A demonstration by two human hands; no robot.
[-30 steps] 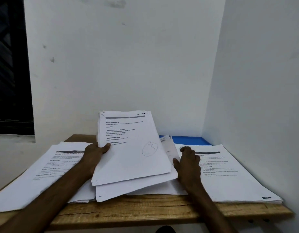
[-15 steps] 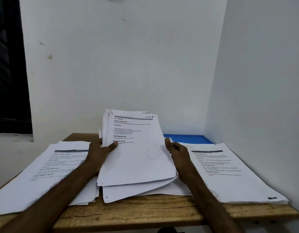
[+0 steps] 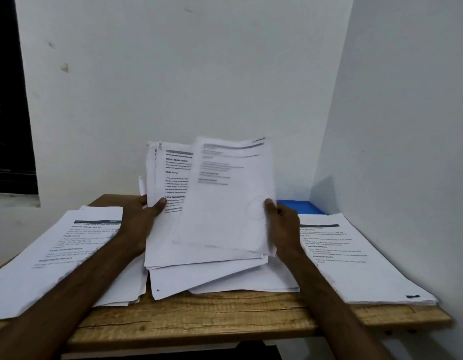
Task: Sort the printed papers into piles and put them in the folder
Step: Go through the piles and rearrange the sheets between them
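Note:
My left hand (image 3: 143,216) grips the left edge of a tilted stack of printed papers (image 3: 170,229) held above the table's middle. My right hand (image 3: 282,224) pinches the right edge of the top sheet (image 3: 225,203), which is slid to the right off the stack and looks blurred. A printed pile (image 3: 56,253) lies on the left of the wooden table (image 3: 212,315) and another pile (image 3: 360,263) lies on the right. Loose sheets (image 3: 220,279) rest under the held stack. A blue folder (image 3: 300,206) shows at the back right, mostly hidden by papers.
White walls close in behind and on the right of the table. A dark window (image 3: 9,100) is on the left wall. The table's front edge runs bare below the papers.
My right hand left the table, rose to the stack and took the top sheet's right edge, pulling it rightward. The held stack was lifted higher and more upright.

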